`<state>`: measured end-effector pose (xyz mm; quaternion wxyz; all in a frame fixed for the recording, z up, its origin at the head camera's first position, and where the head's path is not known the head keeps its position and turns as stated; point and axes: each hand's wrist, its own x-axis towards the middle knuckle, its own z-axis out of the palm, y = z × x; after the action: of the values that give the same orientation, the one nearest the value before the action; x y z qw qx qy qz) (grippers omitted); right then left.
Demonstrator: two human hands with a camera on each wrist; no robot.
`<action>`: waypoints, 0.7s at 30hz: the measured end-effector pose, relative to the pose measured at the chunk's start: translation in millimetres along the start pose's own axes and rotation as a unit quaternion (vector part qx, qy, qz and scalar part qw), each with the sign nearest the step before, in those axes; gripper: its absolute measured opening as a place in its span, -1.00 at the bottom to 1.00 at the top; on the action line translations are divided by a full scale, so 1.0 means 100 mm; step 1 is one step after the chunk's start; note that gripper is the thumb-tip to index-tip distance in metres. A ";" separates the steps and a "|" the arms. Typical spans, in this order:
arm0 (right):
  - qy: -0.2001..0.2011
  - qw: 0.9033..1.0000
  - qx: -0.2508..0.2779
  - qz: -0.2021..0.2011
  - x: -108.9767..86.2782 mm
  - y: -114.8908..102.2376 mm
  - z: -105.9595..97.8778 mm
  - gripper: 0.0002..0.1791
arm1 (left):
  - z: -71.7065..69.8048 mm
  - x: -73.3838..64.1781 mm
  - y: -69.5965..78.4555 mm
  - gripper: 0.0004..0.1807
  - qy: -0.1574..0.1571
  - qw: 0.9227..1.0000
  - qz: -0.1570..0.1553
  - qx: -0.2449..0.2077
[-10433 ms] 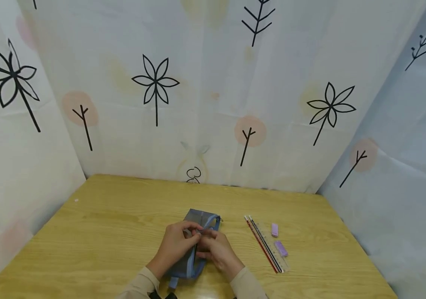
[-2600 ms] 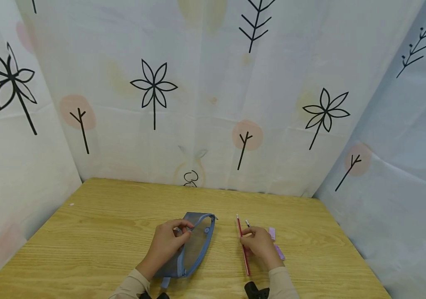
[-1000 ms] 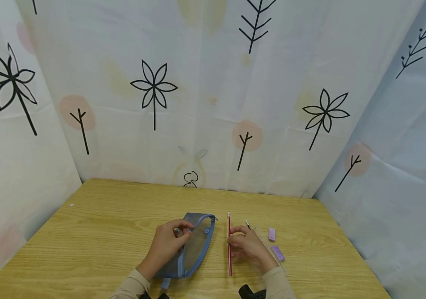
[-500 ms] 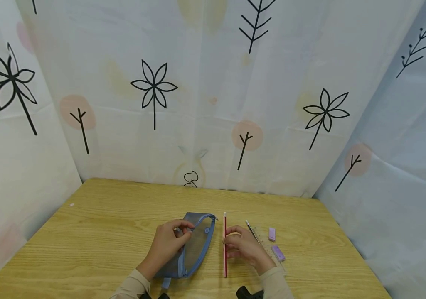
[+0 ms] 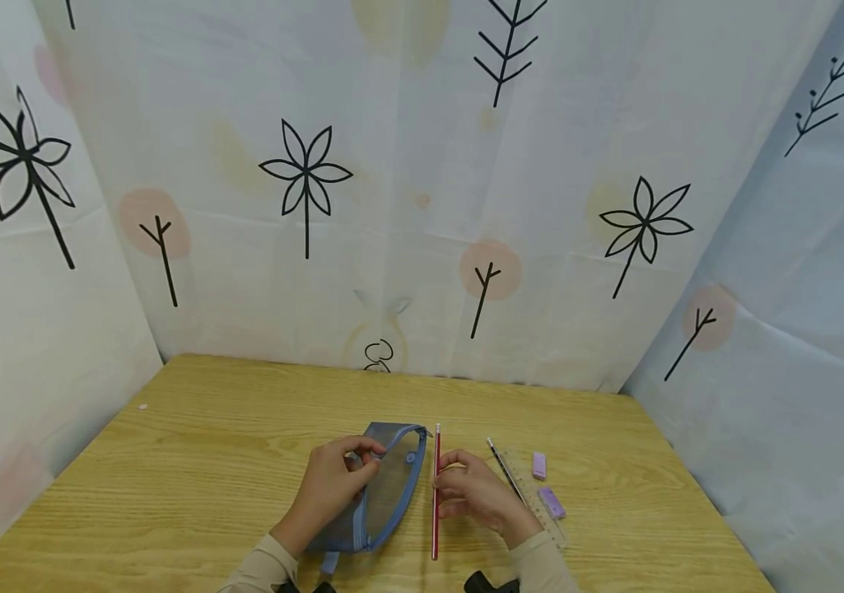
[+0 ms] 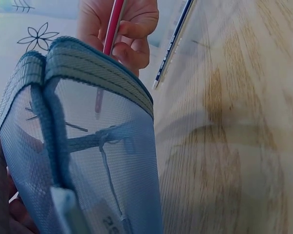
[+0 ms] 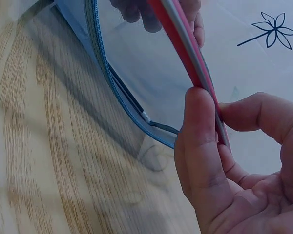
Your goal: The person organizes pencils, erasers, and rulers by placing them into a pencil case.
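A blue-grey mesh pencil case lies unzipped near the table's front, its mouth gaping to the right. My left hand pinches the upper edge of that mouth. Just right of the case, my right hand holds a red striped pencil between thumb and fingers. In the right wrist view the red pencil slants past the case's zipper edge. Through the mesh in the left wrist view, the pencil's lower end shows faintly behind the case; whether it is inside, I cannot tell.
A dark pencil and a clear ruler lie on the wooden table right of my right hand. Two purple erasers, one farther back and one nearer, lie beside the ruler. Patterned cloth hangs around the table.
The case has gone from zipped or partly zipped to wide open. My right hand has taken the red pencil from beside the ruler and carried it left to the case; my left hand stays put lately.
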<state>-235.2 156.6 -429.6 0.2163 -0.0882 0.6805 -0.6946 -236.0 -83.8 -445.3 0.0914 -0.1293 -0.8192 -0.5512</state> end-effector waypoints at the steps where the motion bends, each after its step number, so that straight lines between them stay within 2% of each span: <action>1: -0.004 1.000 0.002 0.000 0.00 0.00 0.01 -0.66 | 0.00 0.00 0.00 -0.84 0.000 1.000 0.000 0.000; 14: -0.039 0.999 0.007 0.007 0.00 0.00 0.08 -0.67 | -0.01 -0.01 0.02 -0.84 0.000 1.000 -0.004 0.000; 21: -0.040 0.999 0.005 0.007 0.02 0.02 0.12 -0.69 | 0.00 -0.01 0.02 -0.84 0.001 1.000 -0.001 -0.003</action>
<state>-231.4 144.9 -431.2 0.2492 -0.1099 0.6682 -0.6924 -234.7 -83.3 -443.9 0.0915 -0.1279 -0.8175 -0.5540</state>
